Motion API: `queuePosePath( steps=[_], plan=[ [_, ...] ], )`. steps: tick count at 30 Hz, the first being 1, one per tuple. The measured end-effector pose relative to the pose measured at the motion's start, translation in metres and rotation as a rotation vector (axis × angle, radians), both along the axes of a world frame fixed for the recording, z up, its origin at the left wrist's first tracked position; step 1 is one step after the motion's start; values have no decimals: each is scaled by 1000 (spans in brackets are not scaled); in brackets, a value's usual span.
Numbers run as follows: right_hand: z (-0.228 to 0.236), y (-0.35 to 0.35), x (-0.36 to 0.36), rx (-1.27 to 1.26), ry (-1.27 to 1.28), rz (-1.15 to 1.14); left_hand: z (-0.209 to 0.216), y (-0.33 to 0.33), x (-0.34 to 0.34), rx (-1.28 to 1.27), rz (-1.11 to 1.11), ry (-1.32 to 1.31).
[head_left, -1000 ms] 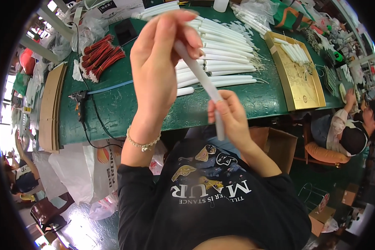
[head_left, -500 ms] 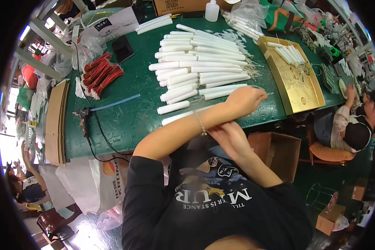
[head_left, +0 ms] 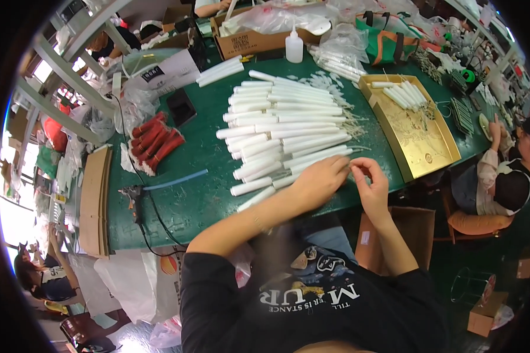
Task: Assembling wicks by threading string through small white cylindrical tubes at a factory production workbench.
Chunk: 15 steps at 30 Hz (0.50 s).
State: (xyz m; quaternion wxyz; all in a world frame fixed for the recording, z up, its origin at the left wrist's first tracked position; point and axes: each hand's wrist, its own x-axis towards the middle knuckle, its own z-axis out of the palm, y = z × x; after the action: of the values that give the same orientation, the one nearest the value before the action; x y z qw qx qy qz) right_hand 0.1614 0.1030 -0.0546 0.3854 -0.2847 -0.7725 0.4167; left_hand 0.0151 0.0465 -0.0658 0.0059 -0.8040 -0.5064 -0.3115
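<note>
Several long white candle-like tubes (head_left: 280, 120) lie in overlapping rows on the green table, with thin pale strands (head_left: 352, 120) trailing from their right ends. My left hand (head_left: 324, 181) is at the near right end of the rows, its fingers curled together; what they hold is hidden. The nearest white tube (head_left: 256, 199) runs under my left forearm. My right hand (head_left: 371, 181) is raised just beside the left fingertips, thumb and forefinger pinched close. Anything in that pinch is too small to make out.
A gold box lid (head_left: 415, 141) with several white tubes lies to the right. Red bundles (head_left: 156, 143), a dark phone-like slab (head_left: 181, 107), a glue gun (head_left: 133, 197) and a blue stick (head_left: 176, 179) lie left. A white squeeze bottle (head_left: 294, 47) stands behind. A person (head_left: 500, 176) sits at right.
My hands were crossed, the left above the right wrist. Now they are side by side: the left has come back leftward and down, the right has risen beside it. The view has shifted.
</note>
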Motion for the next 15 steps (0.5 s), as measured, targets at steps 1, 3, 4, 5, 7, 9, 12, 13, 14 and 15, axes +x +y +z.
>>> queuePosePath(
  steps=[1, 3, 4, 5, 7, 9, 12, 13, 14, 15],
  plan=[
    [-2, 6, -2, 10, 20, -3, 7, -16, -6, -54, 43, 44],
    [-7, 14, -7, 448, -164, 74, 12, -46, -23, -42, 152, 67],
    [-6, 15, -9, 522, -220, 143, 18, -63, -30, -32, 160, 87],
    [-5, 16, -11, 535, -199, 142, 27, -79, -36, -110, 238, 159],
    [-3, 19, -19, 646, -349, 324, 23, -108, -47, -265, 376, 236],
    [-8, 25, -25, 631, -389, 387, 19, -122, -54, -284, 453, 325],
    [-18, 36, -35, 678, -390, 457, 13, -122, -61, -270, 499, 425],
    [-21, 39, -39, 682, -383, 459, 11, -120, -64, -268, 505, 430],
    [-23, 44, -41, 676, -379, 474, 10, -116, -67, -262, 496, 422],
    [-24, 47, -44, 667, -376, 488, 9, -114, -69, -257, 486, 414]
  ],
)
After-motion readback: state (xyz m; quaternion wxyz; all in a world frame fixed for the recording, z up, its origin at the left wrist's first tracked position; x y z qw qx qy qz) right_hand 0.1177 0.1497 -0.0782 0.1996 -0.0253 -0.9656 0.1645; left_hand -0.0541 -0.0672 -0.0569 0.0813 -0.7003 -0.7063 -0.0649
